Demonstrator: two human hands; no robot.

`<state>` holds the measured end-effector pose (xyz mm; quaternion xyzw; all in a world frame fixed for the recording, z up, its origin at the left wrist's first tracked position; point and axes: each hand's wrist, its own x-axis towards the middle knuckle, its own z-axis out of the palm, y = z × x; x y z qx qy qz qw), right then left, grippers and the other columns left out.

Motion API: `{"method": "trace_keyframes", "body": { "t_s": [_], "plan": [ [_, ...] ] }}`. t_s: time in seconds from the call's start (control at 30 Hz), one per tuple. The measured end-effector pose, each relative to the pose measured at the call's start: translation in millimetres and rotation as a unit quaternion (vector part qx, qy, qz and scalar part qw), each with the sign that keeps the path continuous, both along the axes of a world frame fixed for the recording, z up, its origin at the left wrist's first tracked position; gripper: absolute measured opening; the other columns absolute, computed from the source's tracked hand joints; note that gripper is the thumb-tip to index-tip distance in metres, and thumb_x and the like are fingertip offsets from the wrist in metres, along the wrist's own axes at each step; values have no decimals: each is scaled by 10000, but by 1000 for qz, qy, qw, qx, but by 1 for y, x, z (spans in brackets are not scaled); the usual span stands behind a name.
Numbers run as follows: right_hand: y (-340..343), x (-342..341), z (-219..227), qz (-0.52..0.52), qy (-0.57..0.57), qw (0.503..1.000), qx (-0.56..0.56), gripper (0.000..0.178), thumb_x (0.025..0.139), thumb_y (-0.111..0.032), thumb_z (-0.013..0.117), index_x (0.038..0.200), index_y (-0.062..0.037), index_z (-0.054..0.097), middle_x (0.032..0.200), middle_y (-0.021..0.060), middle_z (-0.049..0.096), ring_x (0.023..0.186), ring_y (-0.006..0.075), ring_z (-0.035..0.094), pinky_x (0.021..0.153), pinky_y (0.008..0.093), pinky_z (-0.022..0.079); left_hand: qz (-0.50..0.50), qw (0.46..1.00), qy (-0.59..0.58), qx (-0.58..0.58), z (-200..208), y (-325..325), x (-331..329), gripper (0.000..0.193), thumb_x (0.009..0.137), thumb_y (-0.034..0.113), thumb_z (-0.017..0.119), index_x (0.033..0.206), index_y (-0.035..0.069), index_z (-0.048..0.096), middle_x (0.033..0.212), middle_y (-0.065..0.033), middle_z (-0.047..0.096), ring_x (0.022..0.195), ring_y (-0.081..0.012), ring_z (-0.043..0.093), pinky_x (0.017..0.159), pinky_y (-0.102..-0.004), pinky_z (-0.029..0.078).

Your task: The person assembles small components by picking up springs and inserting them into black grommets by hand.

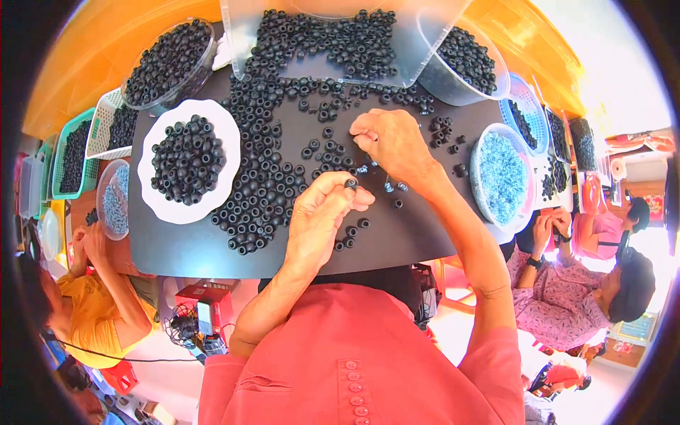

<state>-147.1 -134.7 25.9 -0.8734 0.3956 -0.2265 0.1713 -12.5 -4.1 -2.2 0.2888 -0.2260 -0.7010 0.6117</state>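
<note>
My left hand (316, 218) pinches a small round black hollow cap (350, 183) between thumb and fingers, its opening facing up. My right hand (398, 145) is just above and to the right, apart from the left, with thumb and fingertips pressed together. Whatever it may hold is hidden. Below it on the dark table (425, 230) lie a few small clear-bluish pieces (388, 187) and single black caps. A broad spread of loose black caps (258, 180) runs along the left of my hands and up to the far side.
A scalloped white plate (147, 156) of black caps stands left. A clear tub (411, 79) lies tipped at the back, spilling caps. Round tubs (500, 92) flank it. At right is a bowl of clear-bluish pieces (501, 170). Co-workers sit at left (106, 304) and right (559, 301).
</note>
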Motion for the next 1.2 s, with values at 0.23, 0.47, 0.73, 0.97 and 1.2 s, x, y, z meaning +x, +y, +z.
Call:
{"method": "trace_keyframes", "body": {
  "t_s": [0.23,0.47,0.73,0.97,1.2],
  "plan": [
    [6,-18,-3,-14,-44,998,42,107,712,10,624,817,-5,634,728,94,626,649,176,625,616,283,494,14,1000,-17,-1,-3,-2,-2,166,913,40,492,1060,14,565,890,-108,656,862,-172,623,821,-315,485],
    [51,-9,8,17,-329,852,406,51,813,-1,618,859,-22,614,749,-1,612,665,49,561,608,212,467,17,999,-28,0,0,-3,-4,178,916,47,476,1059,-20,558,902,-106,648,862,-177,623,816,-318,482],
    [58,-19,23,61,-221,946,231,146,793,-6,596,934,-3,632,761,53,635,647,78,580,613,243,481,7,999,-40,-4,0,-3,-4,184,919,41,457,1056,-21,563,920,-88,641,861,-160,619,820,-313,482],
    [62,-17,14,-7,-270,920,284,137,794,38,582,908,-8,642,847,44,649,707,88,601,645,236,486,9,996,-85,9,7,-2,-5,168,903,87,505,1028,-6,568,935,-72,625,877,-145,593,824,-304,464],
    [73,-9,-2,15,-410,842,351,102,825,26,574,905,14,636,744,26,617,618,82,593,573,227,494,-6,1000,-7,-16,-1,-3,-3,189,918,37,457,1063,-19,563,970,-95,634,860,-155,604,828,-309,477]
  ]
}}
